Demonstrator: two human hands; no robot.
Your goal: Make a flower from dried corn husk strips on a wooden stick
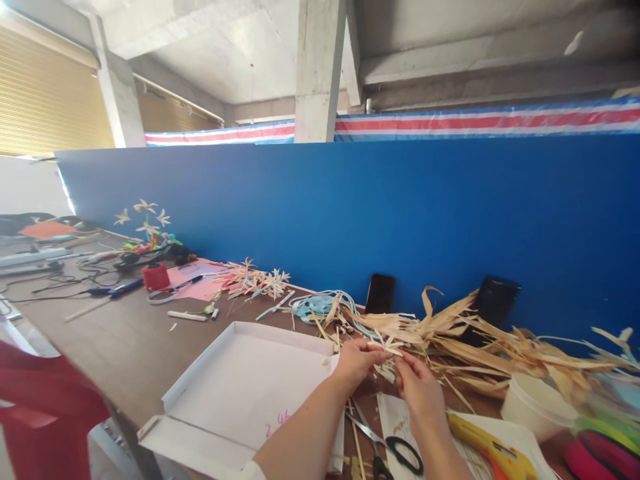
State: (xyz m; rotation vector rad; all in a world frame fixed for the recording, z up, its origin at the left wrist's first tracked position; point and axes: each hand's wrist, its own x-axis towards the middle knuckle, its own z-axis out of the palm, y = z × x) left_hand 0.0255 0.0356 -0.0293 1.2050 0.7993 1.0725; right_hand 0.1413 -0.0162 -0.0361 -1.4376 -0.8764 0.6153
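Note:
My left hand (354,365) and my right hand (419,385) meet above the table, fingers closed in a pinch. Between their fingertips is a small pale corn husk flower (386,347), its narrow petals spread out; the part inside the fingers is hidden. Dry corn husks (465,327) lie in a long heap just beyond and to the right. Below the hands are black-handled scissors (373,437), lying partly open. A yellow hot glue gun (493,445) rests on white paper to the right of my right forearm.
An open white box (240,380) lies left of my left arm. Light blue cord (320,305), a black phone (381,293) and a dark object (495,303) sit along the blue partition (400,213). A white tub (537,407) stands at right. Several finished flowers (260,281) lie farther left.

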